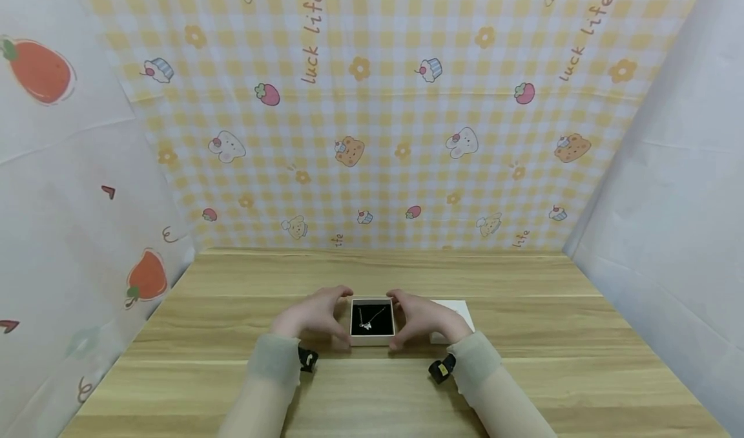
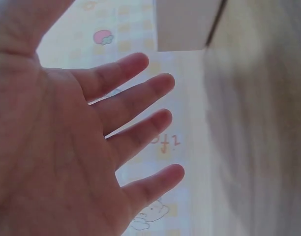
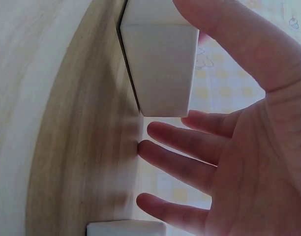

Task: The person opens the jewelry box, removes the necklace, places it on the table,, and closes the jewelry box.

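Note:
A small white jewelry box [image 1: 372, 340] stands upright on the table with its top uncovered. On its black lining [image 1: 380, 327] lies a silver necklace [image 1: 366, 325] with a small pendant. My left hand [image 1: 316, 312] is at the box's left side, its fingers spread in the left wrist view, with the box wall [image 2: 182, 24] beyond the fingertips. My right hand [image 1: 420, 315] is at the opposite side. In the right wrist view its thumb [image 3: 214, 19] overlaps the box's upper edge, and its loosely bent fingers [image 3: 180, 140] extend past the far corner.
A flat white lid [image 1: 459, 309] lies on the wooden table [image 1: 372, 399] to the right, partly hidden by my right hand and wrist. Patterned cloth [image 1: 372, 115] hangs behind the table, with pale cloth at both sides. Each wrist bears a small black camera.

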Motion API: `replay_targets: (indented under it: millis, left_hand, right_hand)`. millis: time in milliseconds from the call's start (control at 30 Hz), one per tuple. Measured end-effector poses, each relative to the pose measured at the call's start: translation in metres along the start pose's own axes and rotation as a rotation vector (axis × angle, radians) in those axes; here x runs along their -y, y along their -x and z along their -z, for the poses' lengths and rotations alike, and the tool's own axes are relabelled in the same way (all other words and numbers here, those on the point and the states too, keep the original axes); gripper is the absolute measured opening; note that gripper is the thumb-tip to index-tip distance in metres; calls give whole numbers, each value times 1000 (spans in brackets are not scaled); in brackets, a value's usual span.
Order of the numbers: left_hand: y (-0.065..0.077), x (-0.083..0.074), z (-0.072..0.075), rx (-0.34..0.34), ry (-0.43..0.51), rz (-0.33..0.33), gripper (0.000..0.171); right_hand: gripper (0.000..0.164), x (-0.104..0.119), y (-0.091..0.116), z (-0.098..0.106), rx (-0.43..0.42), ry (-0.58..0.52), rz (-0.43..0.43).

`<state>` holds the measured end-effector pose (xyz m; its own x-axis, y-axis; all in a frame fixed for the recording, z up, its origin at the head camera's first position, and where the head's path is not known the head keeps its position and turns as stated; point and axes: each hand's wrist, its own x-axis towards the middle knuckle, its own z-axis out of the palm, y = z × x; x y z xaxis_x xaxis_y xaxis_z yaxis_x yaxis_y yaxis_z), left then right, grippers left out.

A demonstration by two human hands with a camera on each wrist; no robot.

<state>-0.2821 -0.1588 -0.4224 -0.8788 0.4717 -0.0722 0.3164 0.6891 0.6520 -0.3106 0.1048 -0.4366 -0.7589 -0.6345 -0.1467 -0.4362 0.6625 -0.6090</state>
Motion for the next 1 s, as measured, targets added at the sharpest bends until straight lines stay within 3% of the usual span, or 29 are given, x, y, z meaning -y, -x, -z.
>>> replay_targets:
  millis: [233, 467, 1000]
  left_hand:
    - [-2, -7, 5, -57, -123, -102, 46]
    - [-7, -18, -1, -88, -247, -145, 32]
    - [-10, -26, -14, -136, -384, 2, 33]
  right_hand:
    - [104, 0, 0, 1, -7, 12, 13]
    - [96, 0, -2, -1, -11, 29, 16]
    - [88, 6, -1, -1, -35, 43, -3]
